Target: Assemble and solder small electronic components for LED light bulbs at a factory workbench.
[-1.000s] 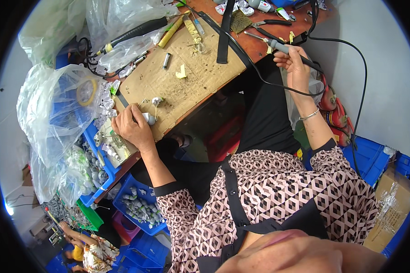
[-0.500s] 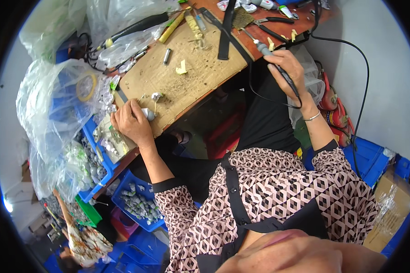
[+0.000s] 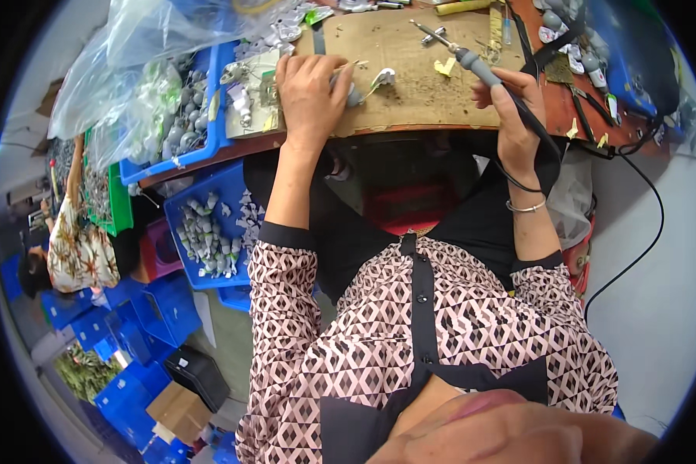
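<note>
My right hand [image 3: 514,108] is closed around the grey handle of a soldering iron [image 3: 479,68]. Its metal tip points up and left over a stained cardboard sheet [image 3: 410,112]. At the sheet's left side, my left hand [image 3: 313,97] has its fingers curled over a small grey rounded part [image 3: 354,96], mostly covered by the hand. A white curled piece [image 3: 383,77] sticks up just right of that part. Partly under the left hand lies a board with metal fittings [image 3: 243,104]. A small metal cylinder [image 3: 433,35] lies close to the iron's tip.
Left stands a blue bin [image 3: 218,100] of grey parts under clear plastic bags [image 3: 124,85]. Below the table edge is another filled blue bin [image 3: 182,263]. Pliers [image 3: 591,104] lie right of the cardboard; a black cord [image 3: 657,201] hangs beyond. Another person [image 3: 77,247] is far left.
The view has swung, bringing the table's front edge nearly level. My right hand has carried the soldering iron left, its tip now above the cardboard. My left hand keeps hold of the grey part.
</note>
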Action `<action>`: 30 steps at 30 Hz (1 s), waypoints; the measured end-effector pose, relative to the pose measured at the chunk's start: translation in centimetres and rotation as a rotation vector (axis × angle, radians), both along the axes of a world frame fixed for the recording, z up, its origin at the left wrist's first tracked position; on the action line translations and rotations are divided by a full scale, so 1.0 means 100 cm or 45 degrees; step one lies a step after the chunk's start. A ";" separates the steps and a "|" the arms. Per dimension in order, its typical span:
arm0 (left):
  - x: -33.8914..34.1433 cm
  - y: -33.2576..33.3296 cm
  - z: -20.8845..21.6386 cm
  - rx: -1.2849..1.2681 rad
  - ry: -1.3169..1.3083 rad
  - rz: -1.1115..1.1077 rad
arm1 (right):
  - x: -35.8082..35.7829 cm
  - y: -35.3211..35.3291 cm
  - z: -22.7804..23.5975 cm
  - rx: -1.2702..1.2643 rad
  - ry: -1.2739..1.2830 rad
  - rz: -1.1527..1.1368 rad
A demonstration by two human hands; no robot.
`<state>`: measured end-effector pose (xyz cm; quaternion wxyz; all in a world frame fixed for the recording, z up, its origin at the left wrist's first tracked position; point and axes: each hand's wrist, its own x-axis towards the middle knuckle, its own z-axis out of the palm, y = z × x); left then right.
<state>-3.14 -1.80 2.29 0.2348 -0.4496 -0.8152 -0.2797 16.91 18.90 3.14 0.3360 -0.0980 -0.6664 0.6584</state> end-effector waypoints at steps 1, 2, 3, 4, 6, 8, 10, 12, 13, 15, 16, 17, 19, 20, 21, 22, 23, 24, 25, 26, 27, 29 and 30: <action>0.000 0.002 0.001 0.004 0.002 0.016 | -0.007 -0.001 -0.003 -0.053 0.003 0.021; 0.000 0.004 0.002 -0.018 -0.025 -0.004 | -0.013 0.001 -0.007 -0.049 0.005 0.036; 0.000 0.007 0.001 -0.039 -0.053 -0.025 | -0.018 0.003 -0.011 -0.192 0.015 0.060; -0.001 0.009 -0.001 -0.031 -0.069 -0.031 | -0.022 0.005 -0.014 -0.334 0.025 0.084; -0.002 0.012 -0.004 0.003 -0.080 -0.010 | -0.028 0.009 -0.017 -0.415 0.006 0.084; -0.002 0.014 -0.005 0.059 -0.061 0.015 | -0.031 0.009 -0.017 -0.522 -0.047 0.053; -0.003 0.018 -0.006 0.082 -0.056 0.052 | -0.033 0.012 -0.018 -0.526 -0.044 0.075; -0.003 0.022 -0.008 0.104 -0.053 0.086 | -0.037 0.013 -0.020 -0.531 -0.042 0.095; -0.003 0.024 -0.008 0.123 -0.045 0.097 | -0.039 0.014 -0.021 -0.525 -0.045 0.089; -0.003 0.026 -0.009 0.144 -0.039 0.113 | -0.044 0.013 -0.020 -0.517 -0.050 0.088; -0.003 0.027 -0.010 0.159 -0.042 0.137 | -0.046 0.013 -0.019 -0.506 -0.070 0.087; -0.003 0.028 -0.011 0.173 -0.045 0.159 | -0.048 0.013 -0.019 -0.494 -0.090 0.086; -0.004 0.031 -0.011 0.196 -0.066 0.175 | -0.053 0.015 -0.021 -0.496 -0.094 0.112; -0.004 0.032 -0.011 0.218 -0.084 0.190 | -0.054 0.016 -0.021 -0.499 -0.096 0.138; -0.005 0.034 -0.011 0.219 -0.087 0.192 | -0.054 0.017 -0.021 -0.498 -0.099 0.139; -0.007 0.036 -0.011 0.224 -0.069 0.194 | -0.054 0.017 -0.021 -0.498 -0.101 0.147; -0.007 0.037 -0.011 0.229 -0.051 0.196 | -0.055 0.018 -0.021 -0.497 -0.103 0.156; -0.008 0.037 -0.011 0.228 -0.053 0.198 | -0.055 0.018 -0.021 -0.498 -0.105 0.157; -0.008 0.038 -0.011 0.224 -0.045 0.195 | -0.054 0.018 -0.022 -0.487 -0.105 0.169; -0.009 0.038 -0.012 0.219 -0.036 0.192 | -0.054 0.018 -0.023 -0.478 -0.104 0.180; -0.009 0.038 -0.012 0.218 -0.039 0.191 | -0.054 0.018 -0.023 -0.479 -0.106 0.179; -0.008 0.038 -0.013 0.204 -0.049 0.194 | -0.054 0.017 -0.022 -0.455 -0.103 0.176; -0.009 0.038 -0.013 0.203 -0.051 0.193 | -0.054 0.017 -0.022 -0.456 -0.104 0.175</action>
